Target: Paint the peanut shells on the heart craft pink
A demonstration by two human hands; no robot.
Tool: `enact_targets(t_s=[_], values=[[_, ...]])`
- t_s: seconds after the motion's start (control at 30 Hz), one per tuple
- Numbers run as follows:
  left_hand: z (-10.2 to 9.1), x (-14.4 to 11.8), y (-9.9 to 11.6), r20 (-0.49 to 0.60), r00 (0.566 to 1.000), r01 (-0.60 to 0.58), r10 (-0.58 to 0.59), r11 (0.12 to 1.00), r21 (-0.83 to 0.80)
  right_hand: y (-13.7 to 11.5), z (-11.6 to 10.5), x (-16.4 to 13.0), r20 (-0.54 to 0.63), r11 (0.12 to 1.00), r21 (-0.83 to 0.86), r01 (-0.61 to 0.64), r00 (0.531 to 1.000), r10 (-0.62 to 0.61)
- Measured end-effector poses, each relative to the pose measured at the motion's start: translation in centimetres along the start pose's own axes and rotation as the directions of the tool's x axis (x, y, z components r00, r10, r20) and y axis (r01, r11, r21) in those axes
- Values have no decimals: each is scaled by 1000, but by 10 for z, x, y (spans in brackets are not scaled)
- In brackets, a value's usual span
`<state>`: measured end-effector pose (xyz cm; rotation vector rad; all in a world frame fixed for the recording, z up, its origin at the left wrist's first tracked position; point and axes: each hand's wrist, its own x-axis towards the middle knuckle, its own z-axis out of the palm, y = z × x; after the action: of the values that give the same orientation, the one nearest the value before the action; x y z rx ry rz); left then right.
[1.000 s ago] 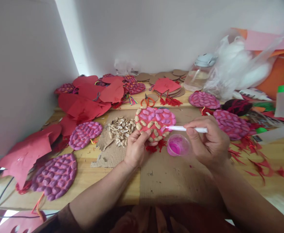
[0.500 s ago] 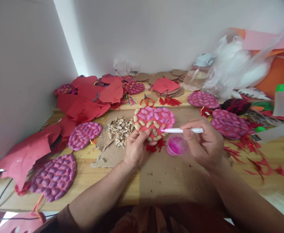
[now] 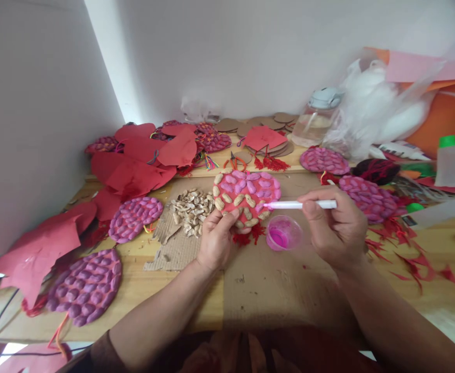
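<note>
My left hand (image 3: 218, 235) grips the lower left edge of a round red plaque (image 3: 233, 187) covered with peanut shells, its thumb on the front. The upper shells are painted pink-purple, while the left and lower ones are bare tan. In my right hand (image 3: 332, 225) is a white-handled paintbrush (image 3: 301, 205), held level, its pink tip on a shell at the plaque's right side. Just below the brush stands a small clear cup (image 3: 284, 233) with magenta paint. A red tassel (image 3: 246, 235) hangs under the plaque.
Loose peanut shells (image 3: 192, 210) are heaped on cardboard (image 3: 266, 290) to the left. Painted plaques (image 3: 85, 287) and red paper pieces (image 3: 134, 173) lie on both sides. Orange-handled scissors (image 3: 235, 161), a lidded jar (image 3: 316, 116) and a green-capped bottle (image 3: 448, 160) are farther back.
My right hand and the paintbrush have shifted slightly right, and the brush tip now touches a shell nearer the plaque's right edge. My left hand keeps its grip.
</note>
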<state>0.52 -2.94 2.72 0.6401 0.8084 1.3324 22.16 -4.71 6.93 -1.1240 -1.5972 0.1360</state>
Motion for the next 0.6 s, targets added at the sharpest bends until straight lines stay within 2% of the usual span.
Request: enact_targets(t_s=[0.1, 0.23, 0.4, 0.53, 0.6], values=[[1, 0, 0, -16, 1000, -6, 6, 1000, -4, 0, 1, 0, 35, 1000, -2, 20, 999, -20], [0, 1, 1, -10, 1000, -1, 1, 1000, 7, -1, 1, 0, -40, 1000, -1, -3, 999, 3], [0, 1, 1, -16, 1000, 2, -1, 1000, 24, 0, 1, 0, 27, 999, -8, 33, 999, -33], [0, 1, 0, -10, 1000, 7, -7, 1000, 19, 2, 0, 0, -44, 1000, -13, 6, 999, -7], [0, 0, 0, -14, 1000, 8, -7, 1000, 13, 1, 0, 1, -24, 1000, -2, 22, 999, -22]])
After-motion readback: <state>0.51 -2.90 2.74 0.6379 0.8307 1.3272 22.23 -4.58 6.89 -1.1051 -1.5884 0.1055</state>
